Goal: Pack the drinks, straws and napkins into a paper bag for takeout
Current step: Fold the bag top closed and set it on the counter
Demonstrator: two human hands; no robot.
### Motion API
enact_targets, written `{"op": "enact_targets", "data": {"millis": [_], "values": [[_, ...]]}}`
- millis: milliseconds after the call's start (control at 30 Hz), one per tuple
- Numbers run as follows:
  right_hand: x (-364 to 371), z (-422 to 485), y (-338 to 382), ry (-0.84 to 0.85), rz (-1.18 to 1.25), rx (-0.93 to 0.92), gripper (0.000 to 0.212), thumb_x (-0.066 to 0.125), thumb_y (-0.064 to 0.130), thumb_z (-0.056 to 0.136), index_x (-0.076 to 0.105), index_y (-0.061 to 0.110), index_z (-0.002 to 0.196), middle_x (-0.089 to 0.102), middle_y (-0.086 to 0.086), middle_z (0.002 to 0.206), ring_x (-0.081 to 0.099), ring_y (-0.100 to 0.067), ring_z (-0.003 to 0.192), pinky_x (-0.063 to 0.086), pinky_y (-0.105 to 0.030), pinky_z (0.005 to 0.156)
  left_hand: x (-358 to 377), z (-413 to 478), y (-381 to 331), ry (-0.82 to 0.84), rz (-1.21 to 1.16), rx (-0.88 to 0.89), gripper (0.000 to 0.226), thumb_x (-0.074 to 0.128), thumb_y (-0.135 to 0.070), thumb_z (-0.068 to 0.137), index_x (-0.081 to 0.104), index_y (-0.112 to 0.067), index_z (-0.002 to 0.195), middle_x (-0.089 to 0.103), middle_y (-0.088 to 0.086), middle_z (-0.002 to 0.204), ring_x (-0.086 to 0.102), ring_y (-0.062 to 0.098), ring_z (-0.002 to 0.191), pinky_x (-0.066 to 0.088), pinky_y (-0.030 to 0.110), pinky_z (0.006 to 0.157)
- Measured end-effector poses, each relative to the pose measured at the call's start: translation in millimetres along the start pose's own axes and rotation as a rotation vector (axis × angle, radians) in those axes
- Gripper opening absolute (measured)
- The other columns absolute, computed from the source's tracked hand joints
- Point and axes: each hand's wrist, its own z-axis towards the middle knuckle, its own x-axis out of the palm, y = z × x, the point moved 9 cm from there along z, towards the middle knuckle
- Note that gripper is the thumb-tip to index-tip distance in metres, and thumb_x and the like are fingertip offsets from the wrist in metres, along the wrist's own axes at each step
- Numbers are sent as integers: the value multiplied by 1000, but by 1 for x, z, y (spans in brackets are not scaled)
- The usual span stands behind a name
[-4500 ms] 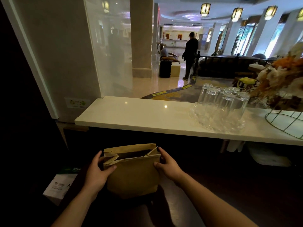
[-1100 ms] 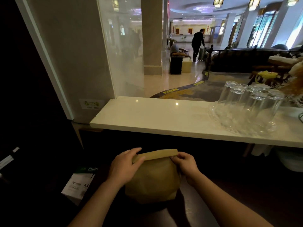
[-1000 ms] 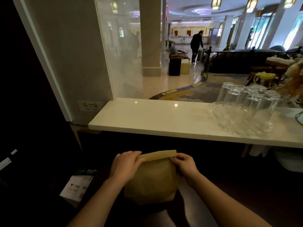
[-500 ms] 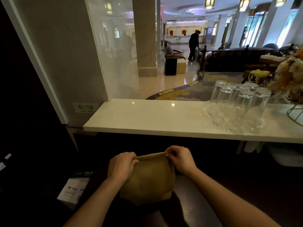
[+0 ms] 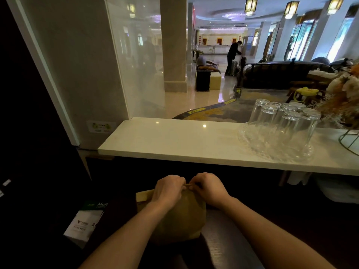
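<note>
Your brown paper bag [image 5: 180, 220] stands on the dark table [image 5: 229, 235], below and in front of the pale marble ledge [image 5: 174, 140]. Your left hand [image 5: 168, 189] and right hand [image 5: 208, 188] meet at the bag's top, fingers [image 5: 194, 186] curled tight and pinching the folded rim, likely so the fold stays flat and the mouth sealed. The contents are hidden. The bulging sides suggest it is packed.

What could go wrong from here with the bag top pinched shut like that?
Both the left hand and right hand pinch only the folded top of the paper bag; lifting by it could tear the paper or undo the fold. The bag bulges, and its contents are hidden, so drinks inside might tip.
</note>
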Motion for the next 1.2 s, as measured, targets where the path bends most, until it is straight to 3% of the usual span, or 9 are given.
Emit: {"op": "enact_targets", "data": {"millis": [200, 400, 500, 600, 833, 1033, 1200], "values": [[-1, -6, -7, -29, -64, 1, 19, 59, 36, 92, 72, 27, 103, 70, 9, 102, 58, -14, 96, 48, -31, 78, 0, -11, 18, -12, -84, 10, 21, 51, -37, 98, 64, -31, 112, 67, -6, 106, 60, 15, 98, 49, 32, 84], [2, -6, -13, -8, -87, 17, 18, 58, 36, 93, 69, 27, 104, 68, 9, 103, 57, -13, 98, 47, -28, 77, -8, -28, 70, 4, -121, -23, 19, 54, -37, 96, 70, -30, 104, 72, -8, 97, 64, 13, 93, 45, 27, 80], [5, 1, 7, 47, -193, -64, 17, 56, 39, 91, 62, 26, 98, 65, 6, 98, 56, -16, 97, 51, -33, 75, -7, -27, 70, 8, -132, -26, 19, 55, -36, 96, 71, -29, 102, 72, -6, 96, 64, 15, 93, 46, 28, 81], [13, 9, 40, 96, -264, -189, 28, 55, 48, 90, 62, 27, 108, 63, 5, 102, 54, -17, 97, 53, -37, 74, -7, -25, 67, -6, -118, -24, 20, 53, -38, 96, 69, -31, 106, 71, -5, 100, 63, 17, 95, 48, 32, 81], [29, 17, 60, 79, -202, -179, 21, 51, 37, 93, 66, 23, 94, 64, 6, 95, 56, -18, 93, 53, -37, 70, -11, -37, 84, -51, -158, -72, 17, 52, -40, 95, 66, -34, 105, 68, -11, 99, 61, 12, 93, 47, 30, 77], [32, 19, 77, 87, -203, -224, 21, 53, 40, 92, 67, 25, 97, 63, 5, 97, 58, -16, 91, 52, -33, 68, -16, -43, 81, -94, -123, -47, 15, 54, -34, 96, 67, -30, 102, 70, -6, 95, 63, 14, 88, 49, 30, 76], [33, 18, 80, 107, -169, -201, 23, 50, 38, 93, 67, 22, 94, 66, 3, 97, 60, -19, 93, 53, -36, 73, -14, -39, 72, -66, -44, 24, 18, 51, -41, 95, 64, -34, 105, 67, -10, 99, 62, 13, 93, 49, 30, 77]]}}
